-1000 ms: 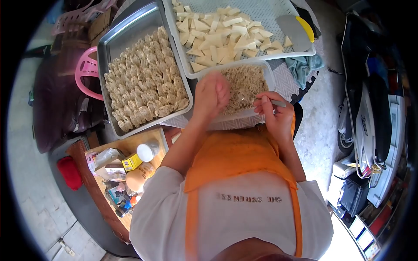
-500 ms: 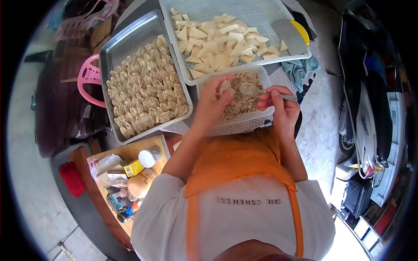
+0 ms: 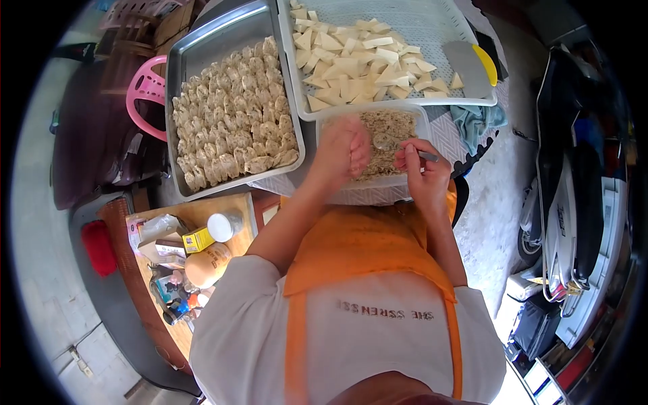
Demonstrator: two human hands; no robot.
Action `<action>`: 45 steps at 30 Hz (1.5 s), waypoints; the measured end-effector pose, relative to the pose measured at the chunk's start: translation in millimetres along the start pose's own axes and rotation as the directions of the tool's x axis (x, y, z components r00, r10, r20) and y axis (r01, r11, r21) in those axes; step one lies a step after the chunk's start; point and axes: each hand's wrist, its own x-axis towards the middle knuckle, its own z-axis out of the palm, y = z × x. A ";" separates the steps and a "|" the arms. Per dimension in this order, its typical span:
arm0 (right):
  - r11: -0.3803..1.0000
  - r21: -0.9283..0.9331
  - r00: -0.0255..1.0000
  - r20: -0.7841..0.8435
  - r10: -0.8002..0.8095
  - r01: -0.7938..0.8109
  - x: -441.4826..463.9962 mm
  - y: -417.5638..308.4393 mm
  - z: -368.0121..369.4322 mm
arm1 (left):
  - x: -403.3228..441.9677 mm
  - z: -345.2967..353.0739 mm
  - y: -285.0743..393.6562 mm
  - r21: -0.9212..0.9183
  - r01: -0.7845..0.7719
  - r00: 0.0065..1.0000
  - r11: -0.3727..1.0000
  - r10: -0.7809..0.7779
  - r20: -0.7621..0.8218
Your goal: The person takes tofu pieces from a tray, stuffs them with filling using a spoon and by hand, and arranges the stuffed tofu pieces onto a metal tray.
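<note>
Curled since the last frame, my left hand (image 3: 345, 152) blurs mid-frame, contents hidden; I'd steady the spoon (image 3: 429, 156) my right hand (image 3: 428, 177) pinches.

Fisheye lens: black vignette all round, edges bowed and soft. Floor (image 3: 486, 202) right of the counter (image 3: 374, 195) is nearly blown out with cool glare, upper right sits dim, and the metal tray (image 3: 216, 34) shows sheen on its bare end. Left hand (image 3: 345, 152) is smeared by motion blur, while the white shirt (image 3: 385, 347) reads reasonably sharp.
</note>
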 end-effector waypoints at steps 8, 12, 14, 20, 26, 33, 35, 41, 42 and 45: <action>0.998 -0.064 1.000 0.024 0.011 -0.010 2.3 -1.4 2.9 | -5.3 -2.2 2.4 0.178 -0.056 0.995 0.982 0.040 0.090; 0.996 -0.090 0.999 0.024 -0.028 0.030 1.6 2.4 2.9 | -4.3 11.7 1.2 0.194 -0.125 0.985 0.973 0.145 -0.091; 0.994 -0.101 0.999 0.016 -0.034 0.035 0.5 0.1 2.1 | -6.3 14.0 10.1 0.087 -0.074 0.997 0.993 0.076 -0.016; 0.990 -0.139 0.999 0.050 -0.020 0.027 2.5 0.1 3.3 | -7.1 -18.5 1.5 0.202 -0.052 0.995 0.978 0.034 0.095; 0.987 -0.155 0.998 0.057 -0.025 0.034 1.5 9.6 2.6 | -1.6 -69.0 105.5 0.759 -0.166 0.885 0.629 0.435 -0.167; 0.975 -0.216 0.998 0.047 -0.047 0.056 0.9 11.0 4.3 | 53.5 -258.3 266.3 0.902 0.023 0.505 -0.431 0.784 0.361; 0.973 -0.216 0.997 0.026 -0.073 0.076 0.6 12.4 6.6 | 39.0 -261.3 293.4 0.916 0.103 0.574 -0.387 0.775 0.263; 0.960 -0.253 0.993 0.002 -0.120 0.117 -0.5 18.9 8.1 | 39.7 -310.7 329.0 0.813 0.252 0.737 -0.525 0.649 0.190; 0.956 -0.267 0.993 0.006 -0.121 0.118 -0.5 19.4 8.2 | 42.2 -318.0 329.9 0.783 0.263 0.756 -0.563 0.624 0.195; 0.959 -0.273 0.997 -0.009 -0.083 0.077 0.0 10.1 11.7 | 47.2 -333.0 328.0 0.772 0.198 0.746 -0.604 0.604 0.281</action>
